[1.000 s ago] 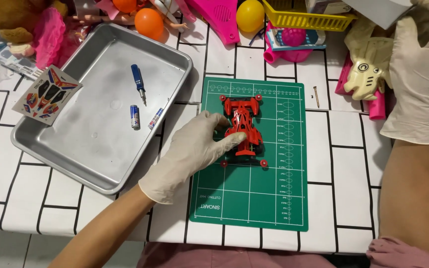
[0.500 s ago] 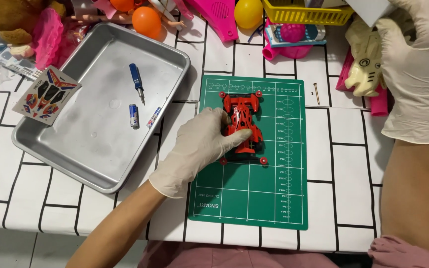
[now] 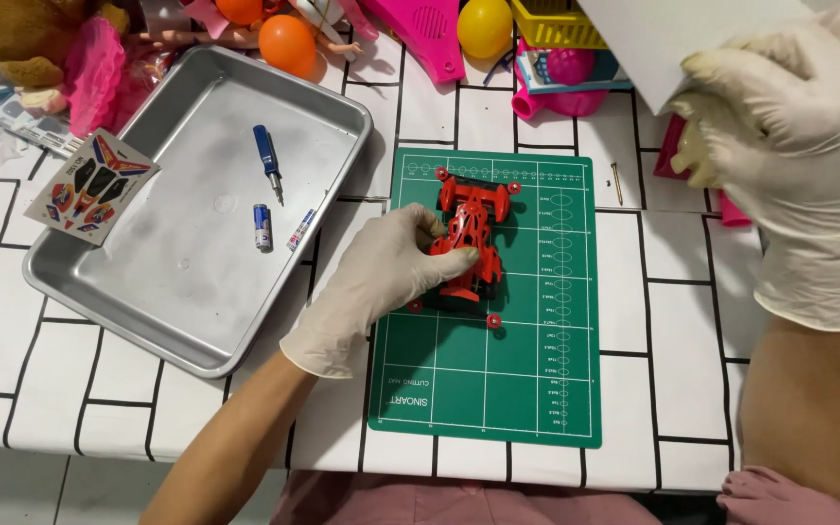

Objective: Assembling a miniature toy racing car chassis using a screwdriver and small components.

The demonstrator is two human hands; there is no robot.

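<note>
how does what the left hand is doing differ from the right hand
The left hand lies low over the green cutting mat, its fingers gripping the red toy car. The right hand is raised at the frame's upper right, holding a white sheet or box, away from the car. The left hand shows whole, while the right hand is partly cut off by the frame edge. Both wear pale rubber gloves.

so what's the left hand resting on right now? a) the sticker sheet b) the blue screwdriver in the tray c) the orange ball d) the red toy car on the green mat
d: the gloved left hand has its fingers on the red toy car, which sits on the green cutting mat; the blue screwdriver lies untouched in the metal tray.
</note>
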